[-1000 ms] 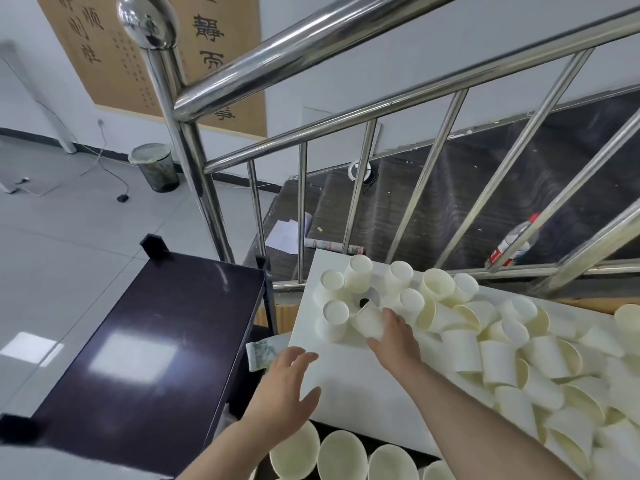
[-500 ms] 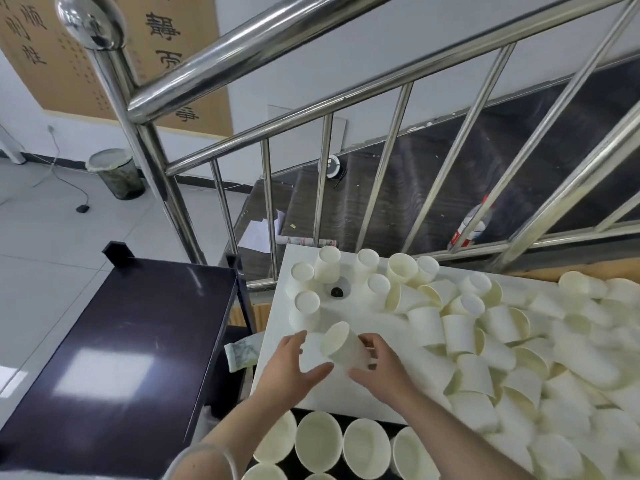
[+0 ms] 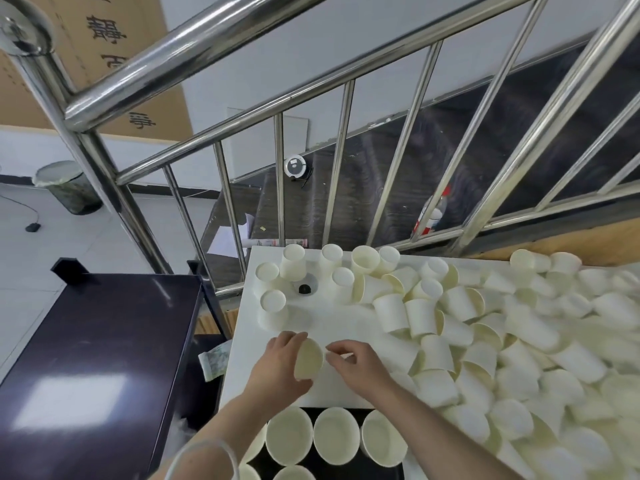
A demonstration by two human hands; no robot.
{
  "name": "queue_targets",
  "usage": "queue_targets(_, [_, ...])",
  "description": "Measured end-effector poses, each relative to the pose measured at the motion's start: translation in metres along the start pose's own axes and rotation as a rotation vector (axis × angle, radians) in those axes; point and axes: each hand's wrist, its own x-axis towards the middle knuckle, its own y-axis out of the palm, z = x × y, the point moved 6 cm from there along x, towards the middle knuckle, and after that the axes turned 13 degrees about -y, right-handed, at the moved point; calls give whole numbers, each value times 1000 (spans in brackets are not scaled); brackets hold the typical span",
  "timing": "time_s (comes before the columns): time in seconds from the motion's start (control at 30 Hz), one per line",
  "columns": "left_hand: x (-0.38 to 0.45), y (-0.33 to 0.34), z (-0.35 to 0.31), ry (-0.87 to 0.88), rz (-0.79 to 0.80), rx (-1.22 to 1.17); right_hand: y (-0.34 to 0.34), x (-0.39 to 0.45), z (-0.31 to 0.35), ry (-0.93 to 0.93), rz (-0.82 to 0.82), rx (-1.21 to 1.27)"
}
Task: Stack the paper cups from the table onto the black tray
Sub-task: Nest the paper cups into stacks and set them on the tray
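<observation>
One cream paper cup lies on its side in my left hand, mouth turned toward the camera, above the near edge of the white table. Just right of it is my right hand, fingers curled and apart, with nothing in it. Several upright cups stand with mouths up on the black tray at the bottom of the view. A big heap of loose cups covers the table's right half. A few cups stand upside down at the table's far left.
A steel stair railing rises behind the table. A dark glossy table stands to the left. A small black knob sits among the far cups. A folded patterned paper pokes out between the tables.
My right hand took a cup from the far cluster, drew it toward me and passed it to my left hand. The right hand has let go.
</observation>
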Motion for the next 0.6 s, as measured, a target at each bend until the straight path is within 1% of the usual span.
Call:
queue_targets(0.1, [-3,1,2,29,-20,115,12,5,7,33,52,53])
queue_targets(0.27, [-1,-16,25,-129,-64,173,20,16,9,5,43,-112])
queue_targets(0.37, [0,-26,40,-190,-79,189,21,28,19,-34,36,-216])
queue_targets(0.5, [1,-31,53,-228,-68,173,24,52,36,-104,50,-353])
queue_targets(0.6, [3,-34,59,-241,-55,148,29,70,60,-246,109,-505])
